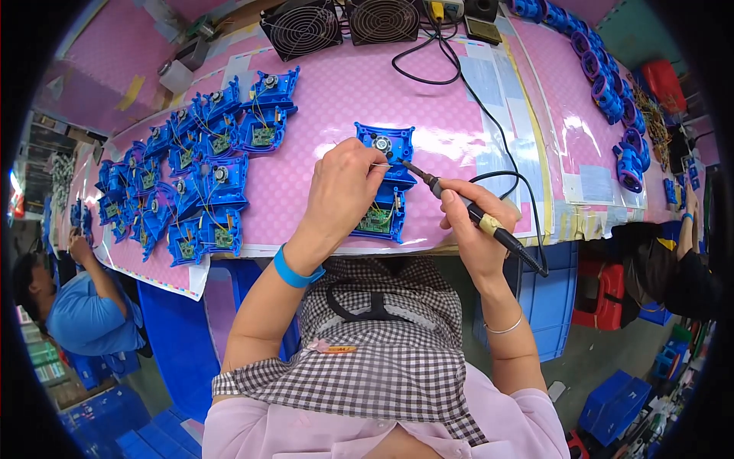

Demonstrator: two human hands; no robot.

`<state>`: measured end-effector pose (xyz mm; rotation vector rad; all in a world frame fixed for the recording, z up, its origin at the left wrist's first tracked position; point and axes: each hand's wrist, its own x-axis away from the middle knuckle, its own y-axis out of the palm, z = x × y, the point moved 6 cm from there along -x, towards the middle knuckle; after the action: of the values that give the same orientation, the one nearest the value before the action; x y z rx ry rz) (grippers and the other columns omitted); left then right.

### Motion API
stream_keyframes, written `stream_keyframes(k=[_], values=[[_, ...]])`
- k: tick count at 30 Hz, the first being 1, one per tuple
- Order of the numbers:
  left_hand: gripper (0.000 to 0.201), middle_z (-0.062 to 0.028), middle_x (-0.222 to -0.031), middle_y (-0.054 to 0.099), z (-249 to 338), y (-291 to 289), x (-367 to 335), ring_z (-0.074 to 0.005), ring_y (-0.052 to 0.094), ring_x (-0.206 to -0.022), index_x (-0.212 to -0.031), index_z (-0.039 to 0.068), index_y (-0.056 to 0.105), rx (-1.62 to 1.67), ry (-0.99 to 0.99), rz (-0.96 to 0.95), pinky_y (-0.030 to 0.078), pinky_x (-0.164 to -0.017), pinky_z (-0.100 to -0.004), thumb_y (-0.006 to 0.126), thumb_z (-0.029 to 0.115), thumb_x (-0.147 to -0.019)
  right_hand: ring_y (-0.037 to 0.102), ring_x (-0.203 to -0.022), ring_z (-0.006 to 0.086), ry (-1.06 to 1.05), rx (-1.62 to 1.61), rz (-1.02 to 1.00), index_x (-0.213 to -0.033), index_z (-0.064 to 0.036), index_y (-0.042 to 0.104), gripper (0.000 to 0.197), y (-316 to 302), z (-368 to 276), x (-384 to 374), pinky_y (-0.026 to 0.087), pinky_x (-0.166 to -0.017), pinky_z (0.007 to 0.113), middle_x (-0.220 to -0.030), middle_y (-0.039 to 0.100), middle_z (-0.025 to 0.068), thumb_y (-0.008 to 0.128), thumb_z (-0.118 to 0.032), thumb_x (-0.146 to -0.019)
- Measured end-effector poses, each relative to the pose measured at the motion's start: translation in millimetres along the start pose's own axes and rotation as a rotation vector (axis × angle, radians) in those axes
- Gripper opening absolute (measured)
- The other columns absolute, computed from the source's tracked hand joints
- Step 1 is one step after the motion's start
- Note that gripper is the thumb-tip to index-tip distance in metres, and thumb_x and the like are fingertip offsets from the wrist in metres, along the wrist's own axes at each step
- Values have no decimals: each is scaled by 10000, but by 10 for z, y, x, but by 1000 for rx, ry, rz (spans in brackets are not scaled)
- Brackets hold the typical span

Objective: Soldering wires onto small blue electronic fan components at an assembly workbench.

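In front of me on the pink table lies a blue plastic housing half with a round speaker in it. Directly below it, a second blue housing part holds a green circuit board. My left hand is closed in a pinch over the speaker's lower edge, with a thin pale wire at its fingertips. My right hand grips a soldering iron like a pen. Its tip points left into the upper housing, close to my left fingertips; whether they touch, I cannot make out.
Several blue housings with boards and wires cover the table's left side. Two black fans stand at the back. The iron's black cable loops across the right. Blue ring-shaped parts line the far right. People sit at both sides.
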<state>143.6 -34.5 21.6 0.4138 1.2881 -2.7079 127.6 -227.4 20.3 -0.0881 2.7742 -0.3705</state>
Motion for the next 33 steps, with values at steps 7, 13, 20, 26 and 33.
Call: stream_keyframes(k=[7,13,20,26,33], values=[[89,-134,-768,600,11,-6,5,-310,610,-733,-819,25,694,10,-2,-6,479,-651,-419,663,95,-774,631,-551,105,-8,7,2,-971,43,684,149,2,4,-3,488,-489,203,-704,664,74,632,-44,-861],[91,-133,-768,600,9,-3,13,-310,610,-730,-822,25,694,20,10,4,481,-649,-417,664,95,-771,631,-572,109,-5,-59,24,-995,53,673,166,-43,-29,3,503,-512,209,-765,675,93,618,-35,-866],[89,-135,-771,602,6,1,6,-310,612,-734,-818,25,692,25,-3,-3,485,-652,-419,663,94,-769,627,-573,112,9,-54,17,-1002,56,668,171,-43,-29,2,499,-515,211,-770,672,96,615,-39,-870],[88,-136,-772,603,2,2,0,-315,613,-734,-814,24,689,14,1,4,488,-655,-423,658,94,-771,627,-576,119,43,-88,21,-1007,57,664,174,-55,-37,9,494,-528,214,-757,663,92,616,-42,-873],[85,-134,-770,599,9,6,-7,-316,612,-740,-806,25,686,22,3,6,489,-661,-424,654,97,-774,625,-587,124,43,-150,90,-1051,57,648,194,-75,-23,21,487,-545,214,-787,655,106,594,-47,-897]])
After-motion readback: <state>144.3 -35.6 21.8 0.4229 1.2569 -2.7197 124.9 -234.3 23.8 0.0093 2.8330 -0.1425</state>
